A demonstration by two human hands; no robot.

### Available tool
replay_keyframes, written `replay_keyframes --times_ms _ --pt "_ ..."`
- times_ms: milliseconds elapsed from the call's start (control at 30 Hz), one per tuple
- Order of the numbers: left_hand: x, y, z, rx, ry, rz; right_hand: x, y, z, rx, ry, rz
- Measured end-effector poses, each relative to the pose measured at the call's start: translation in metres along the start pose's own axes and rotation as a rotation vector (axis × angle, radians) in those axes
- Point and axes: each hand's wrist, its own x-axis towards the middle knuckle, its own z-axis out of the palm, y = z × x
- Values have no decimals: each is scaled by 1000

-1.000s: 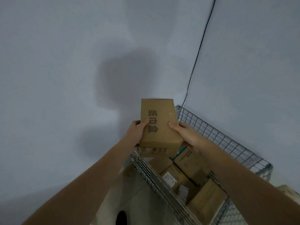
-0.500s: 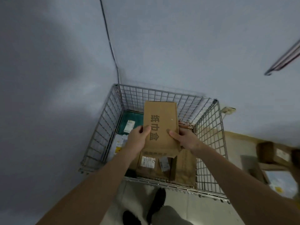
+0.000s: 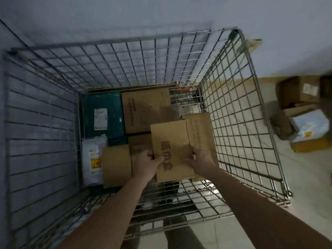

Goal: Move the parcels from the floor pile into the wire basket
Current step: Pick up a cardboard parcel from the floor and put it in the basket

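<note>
A plain, pale grey-blue painted wall [image 3: 125, 13] fills the top of the view, dimly lit and unmarked. A thin dark cable [image 3: 10, 30] slants down it at the far left. Pale beige floor tiles [image 3: 305, 186] with faint grout lines cover the right side, meeting the wall along a straight line at upper right.

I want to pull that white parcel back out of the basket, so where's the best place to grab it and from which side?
Judging by its pose, take the white parcel by its long right edge, reaching down from above: it lies flat against the wire basket left wall, so that side is blocked.
</note>
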Motion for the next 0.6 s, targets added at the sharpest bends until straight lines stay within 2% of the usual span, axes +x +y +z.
replay_keyframes --times_ms 200,267,467,600 --pt "48 -40 7 -78 -51 -32 36 3 28 -265 38 -40" --pt "48 -49 5 -74 -45 -18 34 10 34 -230 58 -49" --pt "44 -71 5 11 -10 95 34 29 49 -67 -18 6" --pt "57 -67 25 82 -36 133 52 40 53 -135 79 65"
